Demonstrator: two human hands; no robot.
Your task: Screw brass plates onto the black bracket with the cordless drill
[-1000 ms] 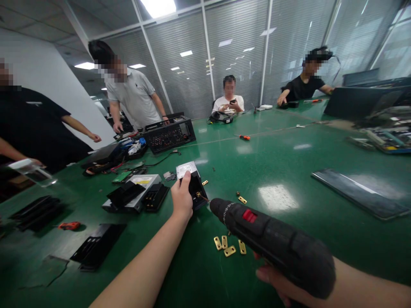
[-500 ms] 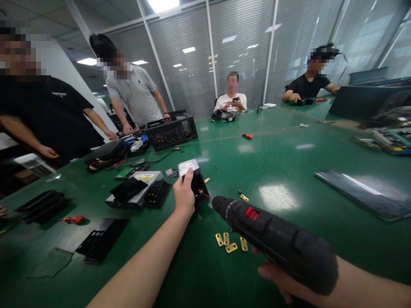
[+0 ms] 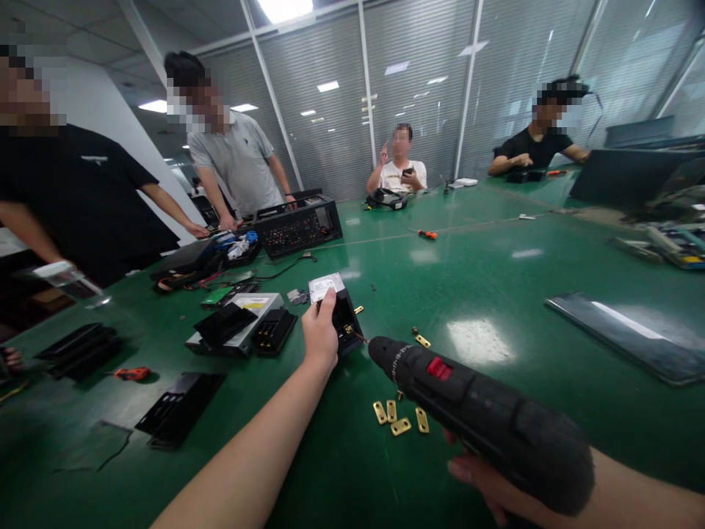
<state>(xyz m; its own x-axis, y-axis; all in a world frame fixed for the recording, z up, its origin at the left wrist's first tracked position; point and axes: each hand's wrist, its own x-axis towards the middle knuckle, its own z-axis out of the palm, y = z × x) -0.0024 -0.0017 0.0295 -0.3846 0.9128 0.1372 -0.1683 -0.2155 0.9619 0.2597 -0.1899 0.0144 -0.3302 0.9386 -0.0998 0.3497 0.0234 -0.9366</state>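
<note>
One drill [image 3: 490, 419], probably heavy and best held from below, fills the right hand [image 3: 482, 474] at near right, while the left hand [image 3: 320, 327] clasps a likely light, stiff case [image 3: 342, 307] by its left edge, just beyond the bit [image 3: 362, 339].

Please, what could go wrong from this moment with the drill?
The thin bit of the drill could slip toward the left hand, which holds the black part close by. Held in only one hand, that part might also twist. Loose brass plates lie near the drill and could be knocked away.
</note>
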